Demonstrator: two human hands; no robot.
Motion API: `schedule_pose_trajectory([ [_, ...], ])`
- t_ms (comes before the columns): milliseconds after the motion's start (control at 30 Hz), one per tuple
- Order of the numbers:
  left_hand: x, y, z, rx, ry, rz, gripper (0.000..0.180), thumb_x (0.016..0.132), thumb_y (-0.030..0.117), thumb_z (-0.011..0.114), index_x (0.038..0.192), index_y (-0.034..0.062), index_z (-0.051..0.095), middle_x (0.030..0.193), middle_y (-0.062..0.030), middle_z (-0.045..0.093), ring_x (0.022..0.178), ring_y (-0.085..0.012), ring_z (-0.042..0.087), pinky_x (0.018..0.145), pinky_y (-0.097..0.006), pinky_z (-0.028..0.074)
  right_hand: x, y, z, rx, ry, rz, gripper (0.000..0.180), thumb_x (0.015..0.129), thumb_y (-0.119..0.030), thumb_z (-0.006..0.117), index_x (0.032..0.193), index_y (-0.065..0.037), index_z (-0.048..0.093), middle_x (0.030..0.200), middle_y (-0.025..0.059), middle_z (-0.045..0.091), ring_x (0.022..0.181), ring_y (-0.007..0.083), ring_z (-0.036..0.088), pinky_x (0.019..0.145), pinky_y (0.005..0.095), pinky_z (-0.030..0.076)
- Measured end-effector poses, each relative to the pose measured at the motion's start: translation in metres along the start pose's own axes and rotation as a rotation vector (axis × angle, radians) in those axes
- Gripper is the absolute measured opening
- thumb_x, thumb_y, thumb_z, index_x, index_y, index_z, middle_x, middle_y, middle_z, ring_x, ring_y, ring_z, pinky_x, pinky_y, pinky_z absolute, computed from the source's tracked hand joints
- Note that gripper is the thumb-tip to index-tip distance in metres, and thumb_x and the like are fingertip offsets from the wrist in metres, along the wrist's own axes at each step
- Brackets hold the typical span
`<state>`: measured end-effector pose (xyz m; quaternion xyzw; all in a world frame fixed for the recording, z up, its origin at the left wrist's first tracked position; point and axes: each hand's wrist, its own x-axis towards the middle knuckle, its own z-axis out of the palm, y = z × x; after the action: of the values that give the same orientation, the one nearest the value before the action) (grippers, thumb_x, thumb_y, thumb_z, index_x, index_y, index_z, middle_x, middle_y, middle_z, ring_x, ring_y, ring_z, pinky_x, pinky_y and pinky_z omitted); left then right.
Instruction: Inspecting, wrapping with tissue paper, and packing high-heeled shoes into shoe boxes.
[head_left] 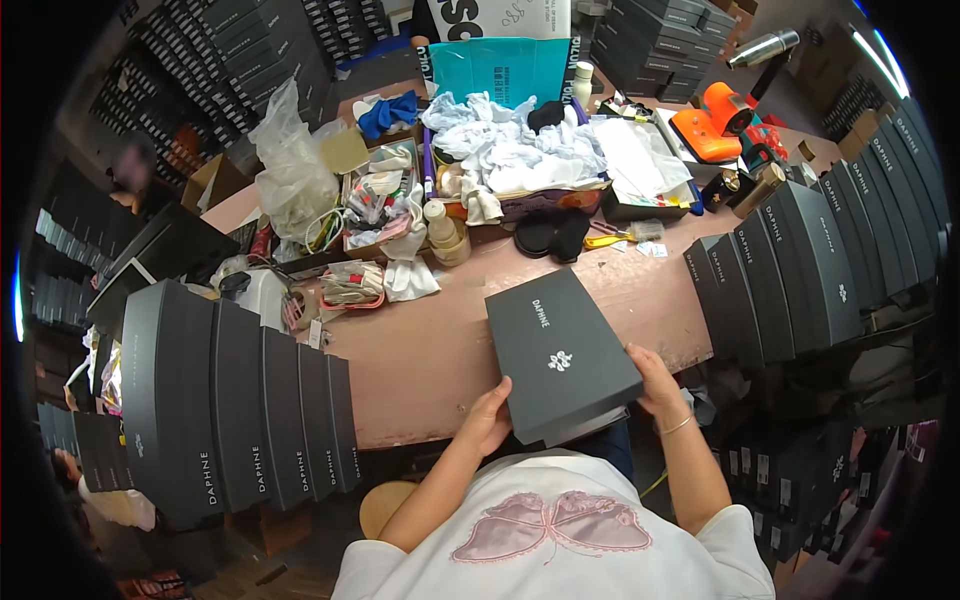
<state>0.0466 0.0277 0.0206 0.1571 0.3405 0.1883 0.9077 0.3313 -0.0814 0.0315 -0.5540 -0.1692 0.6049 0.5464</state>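
A dark grey shoebox (545,325) with pale lettering and a white flower emblem on its lid is held between my two hands, over the near edge of the pink-topped table (420,360). My left hand (488,415) grips its near left side. On the near right corner, my right hand (657,380) is closed round the box. The lid appears to be on, with a lighter strip showing under its near edge. What is inside the box is hidden.
Stacks of similar boxes stand at the left (240,400) and right (790,260). Across the table's back lie crumpled white cloths (500,140), a carton of small items (385,190), plastic bags (295,180), a black brush-like pad (550,235) and an orange tape dispenser (712,125). Another person sits far left.
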Motion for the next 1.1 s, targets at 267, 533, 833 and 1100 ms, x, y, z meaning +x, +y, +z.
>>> schedule_pose_trajectory([
  [267, -0.053, 0.058, -0.095, 0.291, 0.132, 0.198, 0.078, 0.09, 0.043, 0.059, 0.148, 0.0073, 0.021, 0.147, -0.0183, 0.033, 0.137, -0.0287, 0.029, 0.113, -0.04, 0.017, -0.014, 0.048, 0.143, -0.547, -0.354, 0.026, 0.034, 0.084, -0.022, 0.069, 0.109, -0.005, 0.054, 0.099, 0.0091, 0.062, 0.089, 0.02, 0.062, 0.077, 0.0313, 0.05],
  [533, -0.081, 0.049, -0.11, 1.396, 0.83, 0.488, 0.083, 0.08, 0.007, 0.066, 0.147, 0.0064, 0.017, 0.137, -0.0292, 0.038, 0.125, -0.0426, 0.041, 0.104, -0.045, 0.035, -0.021, 0.035, 0.08, -1.651, 0.281, -0.511, 0.063, 0.072, -0.025, 0.076, 0.125, -0.007, 0.047, 0.129, 0.0215, 0.047, 0.122, 0.0396, 0.042, 0.099, 0.0488, 0.034],
  [833, -0.066, -0.017, -0.002, 1.274, -0.339, 0.258, 0.036, 0.087, 0.018, 0.065, 0.118, 0.001, 0.06, 0.119, -0.0127, 0.059, 0.105, -0.0208, 0.06, 0.088, -0.031, 0.05, -0.037, 0.003, 0.077, -1.175, 0.098, -0.224, 0.017, 0.079, -0.009, 0.065, 0.09, -0.002, 0.055, 0.091, 0.0179, 0.06, 0.081, 0.0297, 0.062, 0.067, 0.038, 0.049],
  [1100, 0.026, -0.112, 0.027, 1.654, -0.209, 0.97, 0.065, 0.082, 0.017, 0.066, 0.136, -0.0039, 0.037, 0.142, -0.0248, 0.033, 0.132, -0.0389, 0.033, 0.109, -0.044, 0.028, -0.053, 0.001, 0.192, -0.878, -0.62, -0.555, 0.025, 0.085, -0.018, 0.061, 0.108, -0.008, 0.059, 0.094, 0.0151, 0.064, 0.088, 0.0333, 0.063, 0.076, 0.0418, 0.05],
])
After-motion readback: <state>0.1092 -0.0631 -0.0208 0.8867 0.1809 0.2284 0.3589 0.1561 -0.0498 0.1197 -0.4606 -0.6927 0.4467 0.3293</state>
